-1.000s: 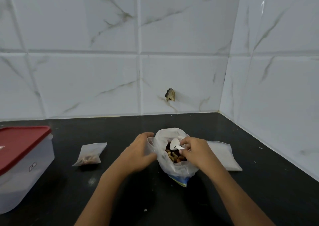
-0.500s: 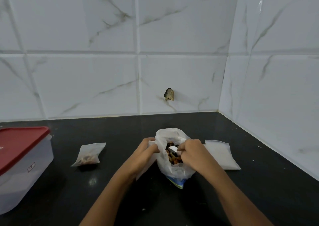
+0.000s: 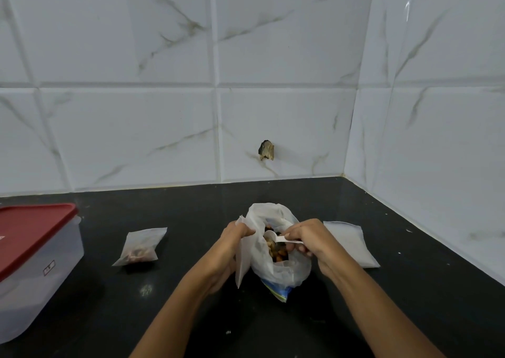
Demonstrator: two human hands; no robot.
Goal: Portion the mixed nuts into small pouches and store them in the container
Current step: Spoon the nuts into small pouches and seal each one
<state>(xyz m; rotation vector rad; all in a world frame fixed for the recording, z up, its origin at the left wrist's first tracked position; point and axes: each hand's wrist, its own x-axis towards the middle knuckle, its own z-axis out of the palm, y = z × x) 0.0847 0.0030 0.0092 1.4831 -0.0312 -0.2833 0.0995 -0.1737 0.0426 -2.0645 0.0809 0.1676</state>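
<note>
At the far left of the black countertop [image 3: 191, 316] stands a translucent plastic container [image 3: 41, 281] with its red lid [image 3: 32, 232] on. To its right, apart from it, a small filled pouch [image 3: 140, 247] lies flat, with brownish nuts bunched at its near end. Near the middle, the person's left hand [image 3: 232, 248] is clenched around the top of an empty small pouch [image 3: 243, 264], which hangs down just beside the left wall of a thin white plastic bag [image 3: 276, 271]; whether the hand also catches the bag's rim cannot be told. The bag rests on the counter with its mouth open, and the mixed nuts [image 3: 277, 251] show inside it. The right hand [image 3: 311, 243] pinches the handle of a white plastic spoon [image 3: 276, 238], whose bowl lies inside the bag's mouth, just over the nuts. Beyond the right hand a flat stack of empty pouches [image 3: 352, 245] lies on the counter. Behind it all rises a white marbled tile wall [image 3: 136, 125], with a chipped hole [image 3: 266, 150] in one tile.
</note>
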